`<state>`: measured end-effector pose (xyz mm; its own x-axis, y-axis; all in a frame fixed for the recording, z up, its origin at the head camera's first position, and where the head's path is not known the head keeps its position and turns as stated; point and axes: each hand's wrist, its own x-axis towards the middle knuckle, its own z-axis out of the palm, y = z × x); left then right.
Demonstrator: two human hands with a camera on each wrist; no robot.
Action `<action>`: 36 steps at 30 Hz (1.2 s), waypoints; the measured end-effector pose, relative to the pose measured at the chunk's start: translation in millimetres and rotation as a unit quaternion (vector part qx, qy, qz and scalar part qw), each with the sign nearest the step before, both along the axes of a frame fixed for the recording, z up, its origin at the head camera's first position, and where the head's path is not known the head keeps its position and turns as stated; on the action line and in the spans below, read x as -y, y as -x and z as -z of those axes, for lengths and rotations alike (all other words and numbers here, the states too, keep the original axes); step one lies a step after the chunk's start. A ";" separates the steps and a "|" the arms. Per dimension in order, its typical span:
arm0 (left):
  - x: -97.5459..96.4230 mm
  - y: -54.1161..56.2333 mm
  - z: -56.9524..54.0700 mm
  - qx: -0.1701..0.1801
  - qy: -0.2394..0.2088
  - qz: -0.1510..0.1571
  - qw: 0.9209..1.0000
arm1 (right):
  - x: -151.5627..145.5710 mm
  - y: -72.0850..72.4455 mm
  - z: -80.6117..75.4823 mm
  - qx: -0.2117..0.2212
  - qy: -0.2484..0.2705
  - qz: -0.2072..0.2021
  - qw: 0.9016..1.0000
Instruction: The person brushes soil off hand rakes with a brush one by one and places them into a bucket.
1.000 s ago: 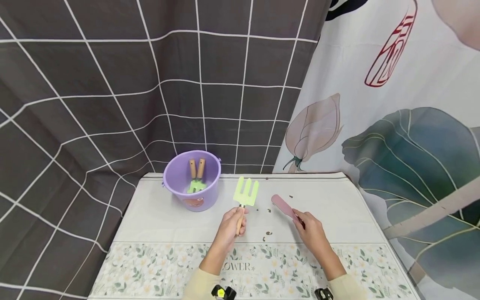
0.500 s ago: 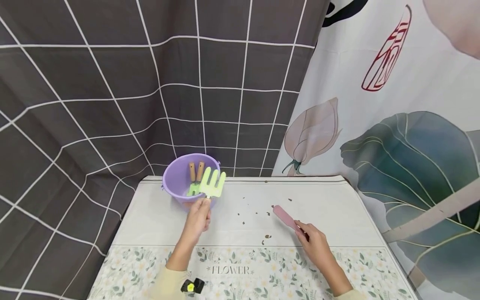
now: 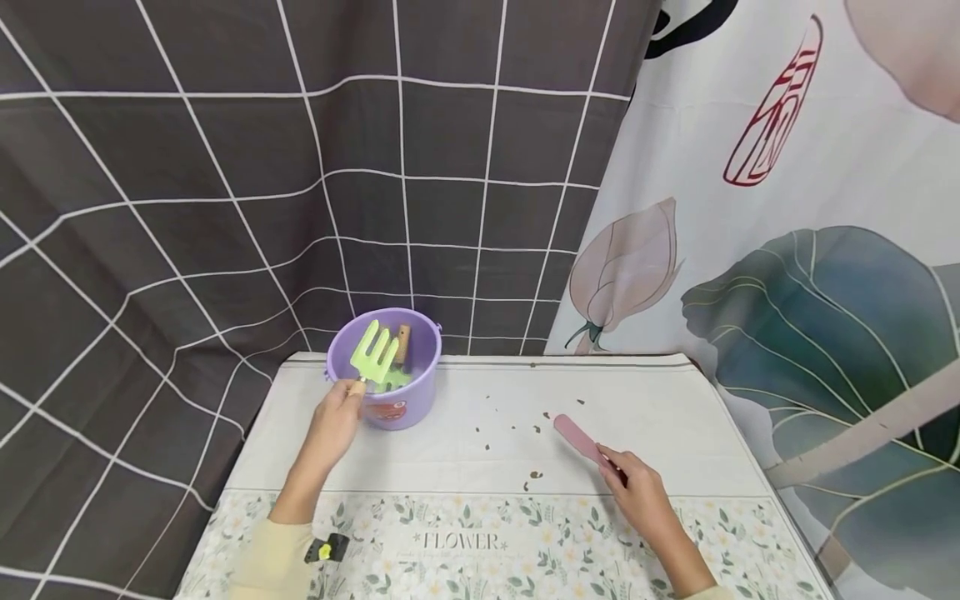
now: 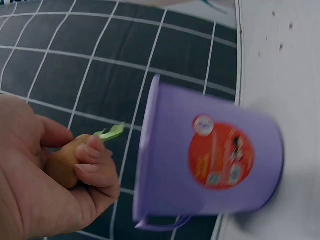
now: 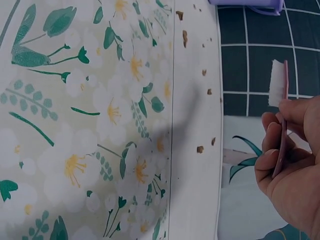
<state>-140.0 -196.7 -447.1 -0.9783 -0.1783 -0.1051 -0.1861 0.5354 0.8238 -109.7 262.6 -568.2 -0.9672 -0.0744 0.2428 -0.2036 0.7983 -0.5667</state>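
My left hand (image 3: 332,421) grips the wooden handle of a small garden fork (image 3: 372,355) with light green tines. The fork's head overlaps the mouth of the purple bucket (image 3: 422,396), tines pointing up and away. In the left wrist view, the fork handle (image 4: 67,162) sits in curled fingers beside the bucket's rim. Inside the bucket, a wooden handle (image 3: 402,343) and a green tool head (image 3: 393,382) show, partly hidden by the fork. My right hand (image 3: 636,493) holds a pink brush (image 3: 576,437) over the table; its white bristles (image 5: 276,84) show in the right wrist view.
Several brown bits (image 3: 536,475) lie scattered over the white part of the table (image 3: 465,462). A flower-print strip (image 3: 420,575) runs along the near side. Behind the table hang a dark grid curtain (image 3: 450,208) and a white printed curtain (image 3: 697,125).
My left hand has carried the garden fork leftward from mid-table to the bucket, and the tines now overlap its mouth. The right hand with the brush has shifted slightly nearer and to the right.
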 end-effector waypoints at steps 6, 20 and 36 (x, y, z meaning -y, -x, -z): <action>19.6 5.7 -14.7 -0.012 0.076 0.051 0.996 | 1.7 -3.3 0.3 0.013 0.007 0.005 1.000; 24.3 28.7 -25.1 -0.107 0.201 0.005 0.974 | 5.3 -6.3 2.1 0.015 0.009 0.008 1.000; 13.4 70.0 -15.4 -0.116 0.178 -0.022 0.977 | 6.3 -2.9 1.6 0.012 0.013 -0.001 1.000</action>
<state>-210.1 -210.1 -431.7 -0.9588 -0.2059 0.1958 -0.0455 0.7914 0.6096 -106.9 256.4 -569.8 -0.9727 -0.0698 0.2215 -0.1910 0.7829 -0.5921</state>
